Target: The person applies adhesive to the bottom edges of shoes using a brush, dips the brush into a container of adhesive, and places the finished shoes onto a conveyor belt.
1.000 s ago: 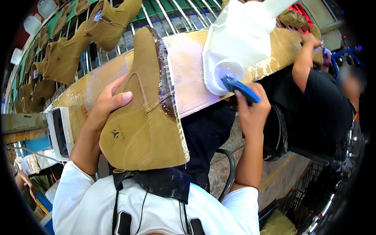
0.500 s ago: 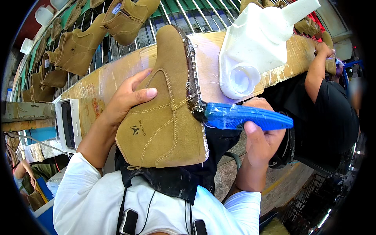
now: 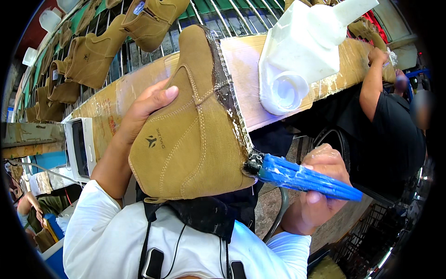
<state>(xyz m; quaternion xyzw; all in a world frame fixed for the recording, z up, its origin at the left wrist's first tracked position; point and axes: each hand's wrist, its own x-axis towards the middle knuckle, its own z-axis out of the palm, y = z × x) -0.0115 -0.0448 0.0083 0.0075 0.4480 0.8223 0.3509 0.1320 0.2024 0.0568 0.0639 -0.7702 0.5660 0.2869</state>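
Observation:
My left hand (image 3: 151,104) grips a tan suede boot (image 3: 181,135) from its left side, thumb on the near face and the other fingers hidden behind it. The boot is turned so its sole edge faces right; a dark, wet-looking band with whitish streaks runs along that edge. In my right hand (image 3: 320,186) is a blue-handled brush (image 3: 306,179), coated with white residue. Its dark bristles touch the boot's bottom edge near the heel. Beyond the brush stands a white plastic bottle (image 3: 306,51) with a round open cup (image 3: 289,93) at its front.
Cardboard (image 3: 125,88) covers the bench edge. Behind it, a metal-bar rack (image 3: 204,14) carries several tan boots (image 3: 93,60). A white-framed device (image 3: 81,149) stands at left. A co-worker in black (image 3: 395,130) sits at right, hands on another boot. Another person's arm shows far left.
The brush has moved down and right along the sole edge, from mid-sole to the heel. The boot has shifted slightly left and tilted. The dark wet band now reaches further toward the heel.

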